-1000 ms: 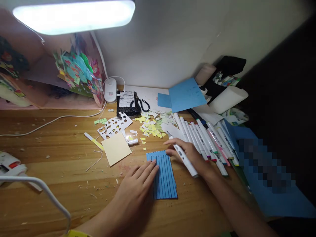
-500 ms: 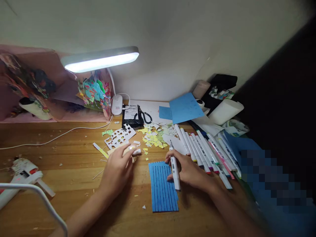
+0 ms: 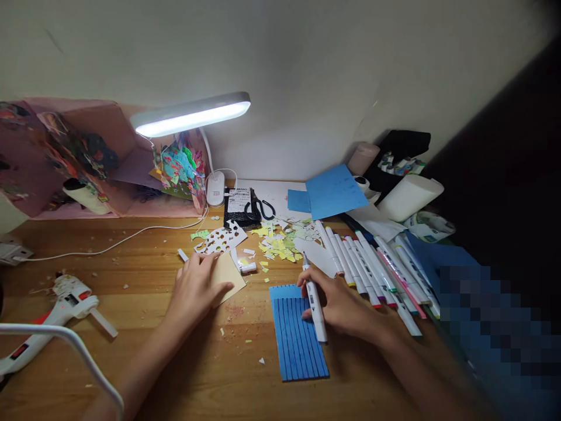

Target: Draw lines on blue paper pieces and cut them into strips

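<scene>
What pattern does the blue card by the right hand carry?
Dark lines running lengthwise down the blue card, seen in the head view.

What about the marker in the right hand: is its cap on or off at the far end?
Off at that end: the marker in the right hand shows a bare, narrow grey tip.

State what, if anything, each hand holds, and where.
The right hand holds a white marker by its barrel. The left hand touches the cream paper; whether it grips cannot be told.
</scene>
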A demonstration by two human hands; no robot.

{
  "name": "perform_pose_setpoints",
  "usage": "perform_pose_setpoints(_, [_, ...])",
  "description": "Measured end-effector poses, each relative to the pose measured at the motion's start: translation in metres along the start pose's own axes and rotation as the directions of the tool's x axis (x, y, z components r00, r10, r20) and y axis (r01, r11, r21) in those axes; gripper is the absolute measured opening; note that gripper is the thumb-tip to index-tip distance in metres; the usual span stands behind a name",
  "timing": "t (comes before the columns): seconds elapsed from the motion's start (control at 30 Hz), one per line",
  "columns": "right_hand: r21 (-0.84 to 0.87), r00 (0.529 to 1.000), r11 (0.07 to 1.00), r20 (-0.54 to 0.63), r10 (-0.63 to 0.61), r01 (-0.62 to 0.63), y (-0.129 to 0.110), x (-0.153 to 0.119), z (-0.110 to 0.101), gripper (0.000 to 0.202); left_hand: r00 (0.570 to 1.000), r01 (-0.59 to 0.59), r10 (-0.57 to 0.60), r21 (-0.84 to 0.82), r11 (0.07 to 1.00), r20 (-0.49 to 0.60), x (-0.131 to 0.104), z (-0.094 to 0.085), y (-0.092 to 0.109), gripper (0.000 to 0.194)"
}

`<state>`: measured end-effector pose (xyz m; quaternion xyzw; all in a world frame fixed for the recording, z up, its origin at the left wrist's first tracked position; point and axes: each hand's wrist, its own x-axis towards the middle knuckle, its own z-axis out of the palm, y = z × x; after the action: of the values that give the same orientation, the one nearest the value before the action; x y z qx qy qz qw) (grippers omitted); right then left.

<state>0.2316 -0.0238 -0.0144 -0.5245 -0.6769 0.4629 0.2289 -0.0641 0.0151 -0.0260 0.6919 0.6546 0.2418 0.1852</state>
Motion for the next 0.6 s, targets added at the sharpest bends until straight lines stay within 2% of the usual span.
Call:
perform_pose_setpoints(0.07, [0.103,1.0,0.995,0.011,0.01,-0.011,0.004,0.002,0.0,0.034,0.999,0.032,-0.032,-0.119,0.992,0.005,0.006,-0.005,-0.006,0.045])
perform_pose_setpoints(0.13, [0.216,1.0,0.976,-0.028,-0.011,0.017,0.008,0.004,-0.007,0.026,0.998,0.067,-0.067,-0.22,0.973,0.004,0.011,-0.012,-0.008,0.045])
perform_pose_setpoints(0.2, [0.281,0.981,0.956,-0.192,-0.036,0.09,0.013,0.006,-0.022,0.026,0.993,0.1,-0.114,-0.319,0.942,-0.026,0.013,-0.019,-0.004,0.052])
perform_pose_setpoints(0.23, [0.281,0.946,0.951,-0.322,-0.031,0.127,0.016,0.007,-0.033,0.029,0.989,0.113,-0.141,-0.383,0.917,-0.045,0.013,-0.021,0.0,0.054])
perform_pose_setpoints(0.27, [0.262,0.891,0.955,-0.454,-0.003,0.137,0.021,0.007,-0.045,0.03,0.985,0.122,-0.164,-0.453,0.883,-0.055,0.011,-0.023,0.006,0.054])
perform_pose_setpoints(0.3, [0.229,0.816,0.965,-0.577,0.029,0.127,0.026,0.007,-0.057,0.031,0.982,0.134,-0.183,-0.542,0.829,-0.037,0.008,-0.024,0.012,0.052])
perform_pose_setpoints(0.37, [0.131,0.625,0.984,-0.78,0.025,0.124,0.037,0.006,-0.081,0.035,0.985,0.165,-0.153,-0.646,0.745,0.076,-0.002,-0.02,0.024,0.045])
perform_pose_setpoints(0.4, [0.101,0.555,0.987,-0.832,0.015,0.125,0.043,0.004,-0.091,0.037,0.982,0.18,-0.097,-0.648,0.74,0.161,-0.007,-0.016,0.03,0.04])
perform_pose_setpoints(0.5, [0.002,0.415,0.997,-0.909,-0.032,0.081,0.054,0.001,-0.106,0.036,0.935,0.103,0.112,-0.56,0.822,0.336,-0.025,0.001,0.041,0.027])
perform_pose_setpoints(0.57, [-0.117,0.328,0.993,-0.938,-0.109,-0.005,0.054,0.001,-0.102,0.036,0.915,-0.009,0.206,-0.492,0.871,0.346,-0.034,0.014,0.043,0.021])
perform_pose_setpoints(0.6, [-0.171,0.318,0.985,-0.935,-0.155,-0.024,0.051,0.002,-0.097,0.036,0.915,-0.068,0.233,-0.444,0.894,0.329,-0.037,0.02,0.043,0.02])
